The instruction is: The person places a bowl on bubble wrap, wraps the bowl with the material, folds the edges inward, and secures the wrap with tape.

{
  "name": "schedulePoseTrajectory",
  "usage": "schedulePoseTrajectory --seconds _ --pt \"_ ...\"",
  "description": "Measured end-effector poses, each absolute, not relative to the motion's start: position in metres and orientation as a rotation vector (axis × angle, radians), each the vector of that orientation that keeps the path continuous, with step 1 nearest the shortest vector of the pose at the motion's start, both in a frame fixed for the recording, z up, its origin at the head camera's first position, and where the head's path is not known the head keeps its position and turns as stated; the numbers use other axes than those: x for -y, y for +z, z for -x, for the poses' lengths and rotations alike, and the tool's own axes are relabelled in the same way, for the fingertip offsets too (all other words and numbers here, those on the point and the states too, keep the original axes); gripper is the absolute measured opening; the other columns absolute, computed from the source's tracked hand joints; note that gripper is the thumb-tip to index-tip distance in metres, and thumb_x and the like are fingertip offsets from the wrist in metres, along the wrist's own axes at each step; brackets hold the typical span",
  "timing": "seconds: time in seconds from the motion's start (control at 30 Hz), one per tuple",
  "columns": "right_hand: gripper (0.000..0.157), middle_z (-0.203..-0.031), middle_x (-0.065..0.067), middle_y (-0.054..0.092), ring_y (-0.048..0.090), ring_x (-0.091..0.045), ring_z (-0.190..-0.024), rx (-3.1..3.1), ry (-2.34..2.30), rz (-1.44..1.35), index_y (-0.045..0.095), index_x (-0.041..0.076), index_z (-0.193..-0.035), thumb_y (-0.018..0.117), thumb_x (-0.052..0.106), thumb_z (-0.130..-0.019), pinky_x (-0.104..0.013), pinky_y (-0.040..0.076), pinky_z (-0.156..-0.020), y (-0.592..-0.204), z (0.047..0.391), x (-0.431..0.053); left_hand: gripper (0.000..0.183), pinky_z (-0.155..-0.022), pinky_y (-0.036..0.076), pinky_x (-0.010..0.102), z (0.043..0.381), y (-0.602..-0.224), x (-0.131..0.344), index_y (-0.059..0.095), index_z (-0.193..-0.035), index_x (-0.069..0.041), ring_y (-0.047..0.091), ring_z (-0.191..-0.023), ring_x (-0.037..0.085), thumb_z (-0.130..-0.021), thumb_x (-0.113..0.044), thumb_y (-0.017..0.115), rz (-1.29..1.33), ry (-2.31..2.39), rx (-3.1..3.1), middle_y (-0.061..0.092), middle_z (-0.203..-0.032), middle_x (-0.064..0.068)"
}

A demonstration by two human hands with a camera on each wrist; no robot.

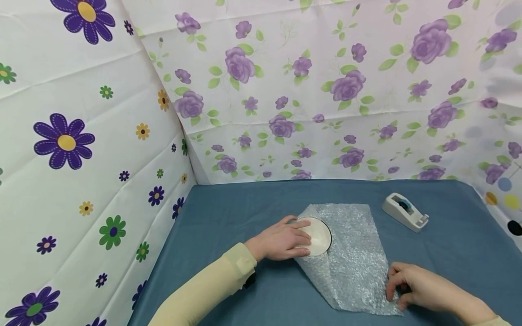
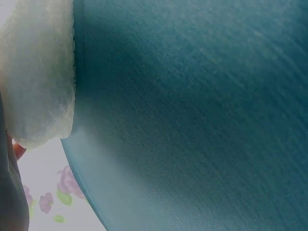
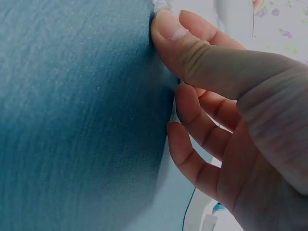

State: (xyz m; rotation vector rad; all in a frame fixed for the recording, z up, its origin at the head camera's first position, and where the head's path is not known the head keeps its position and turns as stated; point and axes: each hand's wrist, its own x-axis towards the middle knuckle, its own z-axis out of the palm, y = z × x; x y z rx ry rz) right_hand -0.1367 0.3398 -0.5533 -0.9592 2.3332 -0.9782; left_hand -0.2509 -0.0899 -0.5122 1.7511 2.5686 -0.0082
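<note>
A sheet of clear bubble wrap (image 1: 356, 258) lies on the blue cloth, its left side folded up around a white round dish (image 1: 321, 236) with a dark rim. My left hand (image 1: 283, 240) rests on the dish and the wrap at its left edge, fingers spread across the white surface. In the left wrist view the wrapped side (image 2: 38, 72) looks thick and rounded. At the sheet's near right corner, my right hand (image 1: 422, 287) pinches the wrap between thumb and forefinger; the right wrist view shows the other fingers (image 3: 192, 156) loosely bent.
A white tape dispenser (image 1: 403, 212) stands on the blue-covered table (image 1: 236, 208), beyond the right hand. Flowered cloth (image 1: 281, 90) hangs behind the table and along its left side. A small black object (image 1: 250, 280) shows beneath the left wrist.
</note>
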Motion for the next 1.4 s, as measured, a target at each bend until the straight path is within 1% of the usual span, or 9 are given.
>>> schedulePoseTrajectory --seconds 0.1,0.43,0.63,0.83,0.9,1.03,1.27,1.4 --pt "0.014 -0.1 0.015 0.055 0.05 -0.001 -0.077 -2.332 -1.001 0.961 0.08 0.032 -0.099 0.085 0.039 -0.088 -0.023 0.044 -0.062 -0.5545 0.1366 -0.3386 0.047 -0.129 0.02 0.049 0.2508 -0.513 0.0902 0.07 -0.144 -0.026 0.024 -0.162 0.017 -0.115 -0.05 0.043 -1.744 -0.003 -2.573 0.066 -0.146 -0.01" --pt "0.013 -0.099 0.014 0.057 0.05 0.002 -0.076 -2.35 -1.024 0.945 0.08 0.031 -0.097 0.085 0.039 -0.087 -0.023 0.046 -0.061 -0.5515 0.1328 -0.3356 0.048 -0.129 0.02 0.049 0.2508 -0.5151 0.09 0.07 -0.144 -0.026 0.025 -0.162 0.017 -0.115 -0.053 0.043 -1.739 0.008 -2.584 0.066 -0.146 -0.011" --pt "0.012 -0.098 0.015 0.057 0.051 0.002 -0.076 -2.368 -1.024 0.948 0.08 0.031 -0.096 0.083 0.039 -0.089 -0.023 0.047 -0.06 -0.5526 0.1313 -0.3348 0.047 -0.129 0.02 0.049 0.2509 -0.516 0.0909 0.071 -0.143 -0.027 0.024 -0.162 0.017 -0.116 -0.05 0.041 -1.752 0.013 -2.583 0.066 -0.145 -0.011" --pt "0.006 -0.098 0.017 0.057 0.053 0.002 -0.08 -2.398 -0.979 0.977 0.074 0.033 -0.095 0.076 0.038 -0.098 -0.023 0.047 -0.063 -0.5521 0.1329 -0.3334 0.044 -0.129 0.021 0.049 0.2516 -0.5162 0.0922 0.072 -0.142 -0.027 0.024 -0.162 0.018 -0.119 -0.04 0.037 -1.782 0.009 -2.584 0.066 -0.145 -0.011" --pt "0.007 -0.099 0.018 0.058 0.054 0.002 -0.082 -2.403 -0.963 0.978 0.073 0.034 -0.095 0.073 0.037 -0.101 -0.023 0.047 -0.065 -0.5524 0.134 -0.3335 0.044 -0.129 0.021 0.049 0.252 -0.5165 0.0924 0.072 -0.142 -0.027 0.024 -0.162 0.018 -0.119 -0.038 0.036 -1.783 0.006 -2.585 0.066 -0.145 -0.011" --pt "0.008 -0.1 0.018 0.058 0.056 0.002 -0.084 -2.395 -0.962 0.978 0.071 0.034 -0.098 0.07 0.032 -0.105 -0.025 0.048 -0.066 -0.5533 0.1354 -0.335 0.044 -0.129 0.02 0.049 0.2524 -0.5171 0.0922 0.072 -0.141 -0.026 0.024 -0.162 0.019 -0.119 -0.037 0.036 -1.776 0.009 -2.584 0.066 -0.146 -0.011" --pt "0.006 -0.105 0.018 0.059 0.057 0.0 -0.087 -2.384 -1.001 1.0 0.069 0.031 -0.105 0.066 0.027 -0.108 -0.025 0.049 -0.066 -0.5551 0.1356 -0.3383 0.045 -0.13 0.019 0.047 0.2522 -0.5169 0.0917 0.07 -0.144 -0.025 0.025 -0.161 0.017 -0.12 -0.036 0.035 -1.734 0.05 -2.59 0.066 -0.146 -0.011" --pt "0.004 -0.102 0.015 0.061 0.058 -0.003 -0.082 -2.396 -1.074 0.977 0.065 0.027 -0.11 0.063 0.023 -0.11 -0.025 0.047 -0.063 -0.5503 0.1334 -0.3349 0.045 -0.13 0.02 0.047 0.2515 -0.5163 0.0916 0.07 -0.145 -0.024 0.025 -0.161 0.016 -0.119 -0.035 0.035 -1.716 0.079 -2.592 0.066 -0.146 -0.012"
